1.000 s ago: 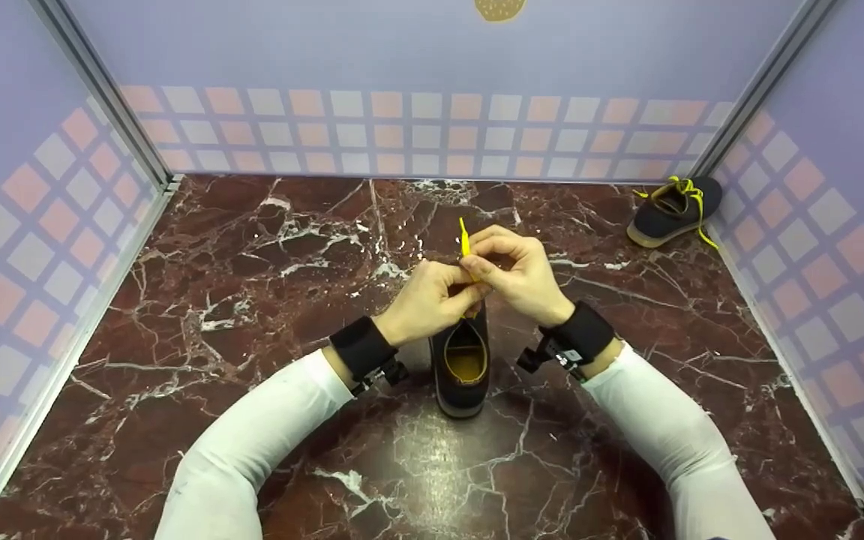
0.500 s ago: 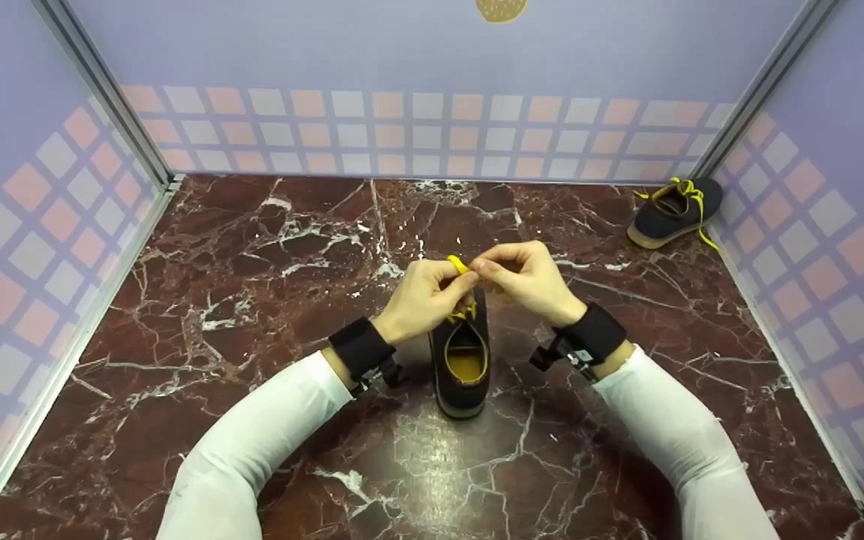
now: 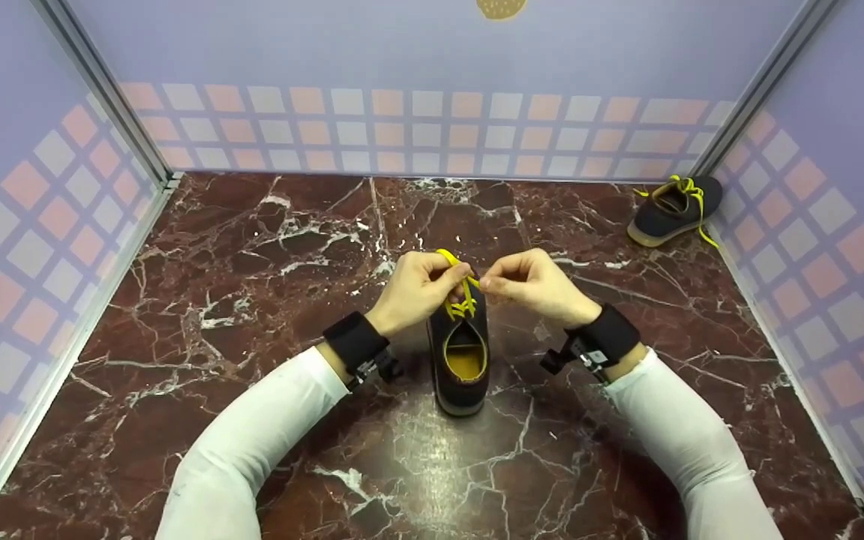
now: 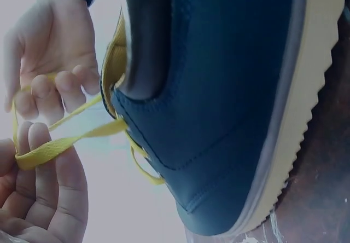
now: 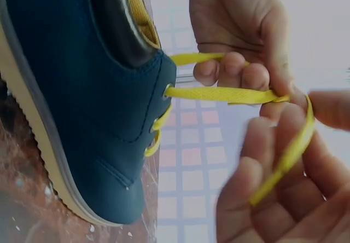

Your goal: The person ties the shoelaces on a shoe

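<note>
A dark blue lace-up shoe (image 3: 460, 397) with a tan lining stands on the floor panel, toe away from me. Both hands are above its front, working its yellow shoelace (image 5: 219, 93). My left hand (image 3: 411, 291) pinches the lace between thumb and index finger, and a yellow strand bends over that index finger. Just to its right, my right hand (image 3: 541, 289) pinches another part of the lace. In the right wrist view, a lace end hangs across the right hand's fingers (image 5: 317, 161). The left wrist view shows strands running from the eyelets to both hands.
A second dark shoe (image 3: 653, 223) with yellow laces lies at the back right corner, near the right wall (image 3: 814, 240). Dark red marble-patterned surface (image 3: 252, 247) surrounds the work. Small white flecks are scattered beyond the hands. Tiled panels enclose the back and sides.
The lace end that stuck up between the hands has gone down, and a strand now curves over the left index finger. My right hand has moved right and slightly nearer, apart from the left.
</note>
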A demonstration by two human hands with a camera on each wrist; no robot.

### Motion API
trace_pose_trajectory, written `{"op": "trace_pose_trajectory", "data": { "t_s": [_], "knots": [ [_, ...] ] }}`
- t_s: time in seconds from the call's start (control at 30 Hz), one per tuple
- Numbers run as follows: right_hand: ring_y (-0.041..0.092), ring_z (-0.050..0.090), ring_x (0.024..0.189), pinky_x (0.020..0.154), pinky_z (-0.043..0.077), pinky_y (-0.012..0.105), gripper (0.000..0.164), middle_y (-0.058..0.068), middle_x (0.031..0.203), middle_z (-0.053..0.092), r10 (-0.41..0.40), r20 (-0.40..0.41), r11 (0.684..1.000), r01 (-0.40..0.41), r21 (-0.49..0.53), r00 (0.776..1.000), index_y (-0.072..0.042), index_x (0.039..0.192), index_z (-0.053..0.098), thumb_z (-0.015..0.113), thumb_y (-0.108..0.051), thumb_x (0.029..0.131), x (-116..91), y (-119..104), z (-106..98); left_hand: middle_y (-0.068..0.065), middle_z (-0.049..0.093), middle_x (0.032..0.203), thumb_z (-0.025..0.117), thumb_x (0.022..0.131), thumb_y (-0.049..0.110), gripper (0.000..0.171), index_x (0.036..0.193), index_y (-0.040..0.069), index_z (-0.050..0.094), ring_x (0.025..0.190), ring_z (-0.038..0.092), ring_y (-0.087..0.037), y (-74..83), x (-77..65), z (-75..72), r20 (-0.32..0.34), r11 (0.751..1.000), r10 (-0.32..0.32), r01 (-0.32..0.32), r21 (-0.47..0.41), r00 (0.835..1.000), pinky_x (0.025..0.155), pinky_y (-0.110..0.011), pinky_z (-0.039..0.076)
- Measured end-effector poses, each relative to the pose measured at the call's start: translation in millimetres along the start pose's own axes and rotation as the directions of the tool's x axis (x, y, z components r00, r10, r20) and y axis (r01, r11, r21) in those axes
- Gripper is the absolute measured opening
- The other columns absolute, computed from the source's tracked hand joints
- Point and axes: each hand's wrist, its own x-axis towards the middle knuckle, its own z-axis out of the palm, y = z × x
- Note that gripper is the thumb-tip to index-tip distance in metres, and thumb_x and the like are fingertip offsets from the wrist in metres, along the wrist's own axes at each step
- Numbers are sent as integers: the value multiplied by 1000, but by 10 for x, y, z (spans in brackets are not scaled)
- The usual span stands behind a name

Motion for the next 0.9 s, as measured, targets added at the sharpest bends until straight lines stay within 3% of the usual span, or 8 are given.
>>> {"op": "trace_pose_trajectory", "data": {
  "t_s": [0.2, 0.4, 0.53, 0.67, 0.9],
  "knots": [
    [1, 58, 70, 65, 47, 16, 23, -9, 80, 71, -21, 118, 1000, 23, -17, 993, 21, 100, 74, 71, -2, 103, -29, 15, -2, -22, 79, 80, 73, 110, 15, 27, 93, -3, 84, 63, 67, -6, -25, 3, -39, -12, 1000, -18, 18, -2, 1000, 59, -17, 53],
    [2, 62, 67, 62, 52, 17, 18, -7, 78, 73, -11, 150, 1000, 8, 20, 989, 18, 102, 75, 74, 0, 101, -20, 20, 27, -22, 79, 81, 73, 110, 15, 25, 94, -2, 84, 64, 67, -6, -31, 2, -38, -14, 999, -28, 29, 15, 1000, 60, -17, 52],
    [0, 64, 68, 62, 52, 16, 14, -9, 82, 79, -26, 126, 999, 23, 23, 992, 16, 101, 77, 79, 3, 97, 17, 44, 99, -18, 78, 78, 73, 110, 15, 26, 92, -1, 84, 63, 66, -6, -29, 2, -28, -24, 999, -23, 24, 36, 999, 60, -17, 52],
    [-1, 62, 67, 60, 48, 14, 9, -13, 81, 77, -90, 68, 996, 91, -10, 994, 14, 96, 78, 82, 6, 93, 59, 95, 188, -14, 78, 77, 75, 109, 17, 25, 91, 1, 85, 64, 63, -3, -20, 3, -16, -37, 997, -2, 4, 74, 999, 63, -17, 50],
    [2, 65, 68, 61, 51, 14, 8, 3, 79, 76, -205, -40, 974, 200, -104, 978, 7, 88, 78, 85, 10, 87, 88, 187, 294, -14, 78, 79, 75, 109, 17, 25, 91, 1, 84, 65, 60, -2, -25, -1, -12, -42, 997, 14, -11, 82, 999, 63, -17, 47]
  ]
}}
